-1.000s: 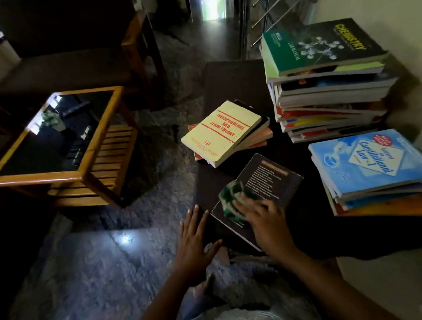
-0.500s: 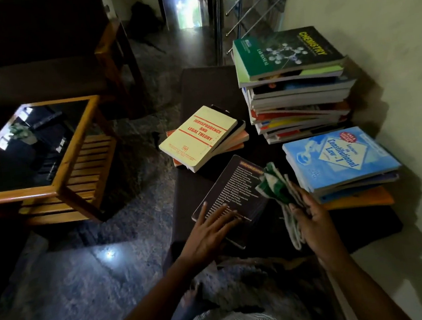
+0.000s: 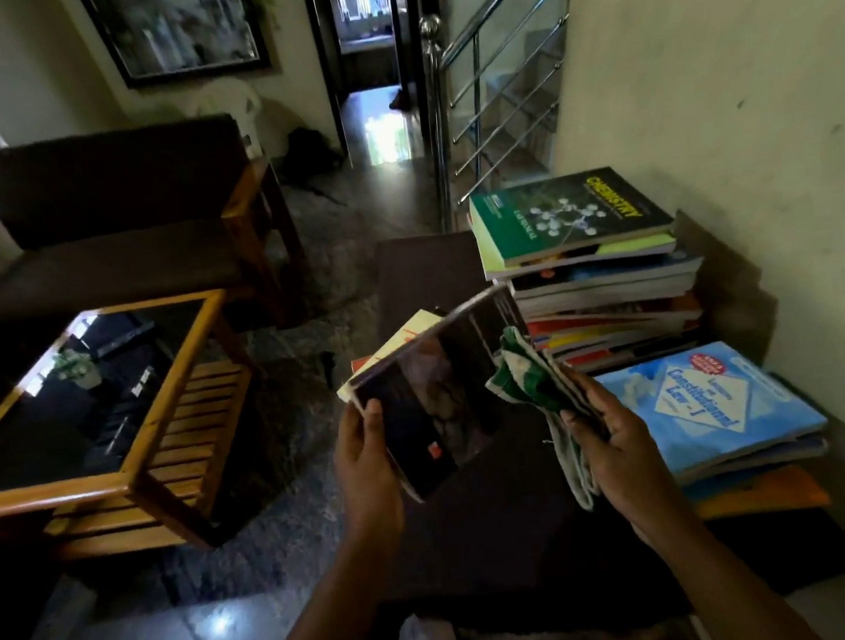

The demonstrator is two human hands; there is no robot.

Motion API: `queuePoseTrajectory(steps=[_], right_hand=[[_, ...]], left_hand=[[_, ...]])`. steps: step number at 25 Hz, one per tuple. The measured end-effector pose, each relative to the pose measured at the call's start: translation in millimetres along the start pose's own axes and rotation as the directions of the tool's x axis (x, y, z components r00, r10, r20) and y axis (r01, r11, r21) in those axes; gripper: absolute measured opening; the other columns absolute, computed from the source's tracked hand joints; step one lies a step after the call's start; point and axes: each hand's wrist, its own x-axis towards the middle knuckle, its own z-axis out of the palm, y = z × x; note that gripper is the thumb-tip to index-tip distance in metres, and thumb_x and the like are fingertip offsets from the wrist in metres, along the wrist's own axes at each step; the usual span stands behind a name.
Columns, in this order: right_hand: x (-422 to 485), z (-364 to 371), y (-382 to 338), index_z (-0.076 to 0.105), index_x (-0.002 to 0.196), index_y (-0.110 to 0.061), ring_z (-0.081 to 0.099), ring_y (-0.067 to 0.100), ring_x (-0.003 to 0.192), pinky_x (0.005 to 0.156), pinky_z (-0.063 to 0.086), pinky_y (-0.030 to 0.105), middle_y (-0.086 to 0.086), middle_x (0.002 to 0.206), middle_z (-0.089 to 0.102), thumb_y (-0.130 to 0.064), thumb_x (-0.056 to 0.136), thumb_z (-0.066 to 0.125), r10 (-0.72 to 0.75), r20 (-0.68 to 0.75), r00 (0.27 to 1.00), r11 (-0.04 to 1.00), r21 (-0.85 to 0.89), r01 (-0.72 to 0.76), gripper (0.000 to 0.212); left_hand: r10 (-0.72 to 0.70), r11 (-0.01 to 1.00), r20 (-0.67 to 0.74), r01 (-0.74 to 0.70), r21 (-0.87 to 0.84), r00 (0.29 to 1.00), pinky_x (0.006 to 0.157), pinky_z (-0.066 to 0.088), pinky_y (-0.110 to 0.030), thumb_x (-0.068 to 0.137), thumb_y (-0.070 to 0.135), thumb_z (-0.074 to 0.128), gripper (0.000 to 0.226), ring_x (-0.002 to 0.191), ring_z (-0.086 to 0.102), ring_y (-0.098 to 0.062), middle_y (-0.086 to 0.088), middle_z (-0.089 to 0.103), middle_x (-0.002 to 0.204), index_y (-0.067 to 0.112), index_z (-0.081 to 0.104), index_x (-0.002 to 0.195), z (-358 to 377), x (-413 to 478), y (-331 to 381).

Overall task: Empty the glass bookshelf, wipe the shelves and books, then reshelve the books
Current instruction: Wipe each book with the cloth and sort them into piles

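My left hand (image 3: 367,459) grips the lower left edge of a dark-covered book (image 3: 443,395) and holds it lifted and tilted above the dark mat (image 3: 488,545). My right hand (image 3: 613,446) holds a green and white cloth (image 3: 528,371) bunched against the book's right edge. Behind the lifted book lies a cream book (image 3: 401,337) on a small stack, mostly hidden. A tall stack topped by a green Chemistry book (image 3: 570,212) stands by the wall. In front of it is a short stack topped by a blue Constitutional Law book (image 3: 707,400).
A wooden coffee table (image 3: 115,478) with a dark glass top stands to the left, with a dark sofa (image 3: 106,216) behind it. A steel stair railing (image 3: 492,96) rises beyond the stacks. The wall (image 3: 728,84) runs along the right. The floor (image 3: 193,636) is polished stone.
My left hand has taken hold of the dark book and lifted it off the mat, turning it over. My right hand has brought the cloth up beside it. The camera has tilted upward.
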Motion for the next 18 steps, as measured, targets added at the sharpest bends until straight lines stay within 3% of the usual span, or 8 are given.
queuePoseTrajectory(steps=[3,6,8,10,12,14,16,18], right_hand=[[14.4,9.8,-7.4,0.043,0.107,-0.038,0.047,0.006,0.112,0.085,0.034,0.0,-0.01,0.117,0.051,0.005,0.09,0.051,-0.007,0.01,1.0,1.0,0.002,0.006,0.047],[21.8,20.3,-6.9,0.043,0.106,-0.041,0.047,-0.006,0.107,0.08,0.034,-0.004,-0.021,0.111,0.05,0.006,0.09,0.049,-0.01,0.04,0.999,1.0,0.019,0.009,0.049],[26.3,27.4,-3.4,0.044,0.104,-0.044,0.045,-0.014,0.103,0.078,0.035,-0.004,-0.023,0.109,0.051,0.005,0.091,0.048,0.028,0.045,0.999,0.999,0.034,-0.03,0.051],[30.3,32.1,-0.2,0.044,0.105,-0.045,0.046,-0.017,0.1,0.078,0.036,-0.004,-0.024,0.108,0.052,0.005,0.092,0.048,0.052,0.044,0.998,0.998,0.03,-0.053,0.051],[32.4,34.9,2.5,0.043,0.108,-0.042,0.053,-0.015,0.093,0.078,0.036,-0.004,-0.024,0.108,0.052,0.006,0.091,0.047,0.07,0.051,0.996,0.997,0.016,-0.071,0.051],[32.4,35.4,5.0,0.043,0.109,-0.04,0.051,-0.015,0.096,0.078,0.035,-0.004,-0.024,0.108,0.052,0.007,0.091,0.046,0.082,0.048,0.996,0.997,0.006,-0.082,0.051],[27.8,32.1,4.5,0.043,0.109,-0.04,0.05,-0.013,0.096,0.077,0.035,-0.004,-0.026,0.106,0.051,0.006,0.092,0.046,0.109,0.046,0.993,0.994,0.018,-0.11,0.049],[19.3,24.1,5.0,0.042,0.112,-0.035,0.05,-0.013,0.094,0.076,0.035,-0.005,-0.027,0.104,0.05,0.005,0.093,0.046,0.135,0.04,0.99,0.991,0.017,-0.136,0.044]], left_hand=[[-0.27,0.924,-0.071,0.237,-0.3,0.96,0.085,0.051,-0.04,0.101,0.023,0.037,0.027,0.092,0.062,-0.022,-0.008,0.064,0.109,0.013,0.053,0.12,7.0,44.0,-7.0],[-0.454,0.864,-0.131,0.399,-0.308,0.882,0.08,0.048,-0.034,0.103,0.025,0.034,0.031,0.094,0.058,-0.021,-0.015,0.049,0.137,0.01,0.05,0.124,0.5,78.6,-29.6],[-0.529,0.824,-0.083,0.489,-0.286,0.844,0.085,0.047,-0.036,0.102,0.031,0.032,0.044,0.116,0.054,-0.027,-0.013,0.042,0.143,0.005,0.04,0.138,-4.9,93.2,-30.8],[-0.577,0.793,-0.032,0.551,-0.262,0.816,0.089,0.043,-0.038,0.101,0.032,0.038,0.043,0.118,0.052,-0.028,-0.013,0.051,0.132,0.002,0.044,0.132,-9.4,97.7,-22.5],[-0.631,0.767,-0.05,0.613,-0.192,0.774,0.081,0.044,-0.034,0.098,0.025,0.045,0.024,0.09,0.057,-0.023,-0.01,0.059,0.103,0.008,0.051,0.114,-18.4,87.5,-14.0],[-0.673,0.732,-0.032,0.661,-0.164,0.739,0.073,0.044,-0.031,0.098,0.021,0.044,0.014,0.072,0.051,-0.017,-0.005,0.054,0.084,0.011,0.053,0.098,-30.3,67.2,-12.7],[-0.704,0.702,-0.036,0.687,-0.188,0.71,0.082,0.042,-0.032,0.099,0.02,0.039,0.02,0.073,0.051,-0.016,0.0,0.05,0.082,0.015,0.052,0.084,-40.0,41.9,-21.0],[-0.742,0.659,-0.043,0.716,-0.229,0.669,0.091,0.04,-0.036,0.098,0.02,0.039,0.019,0.081,0.055,-0.019,-0.004,0.056,0.088,0.016,0.054,0.087,-40.0,14.4,-32.4]])
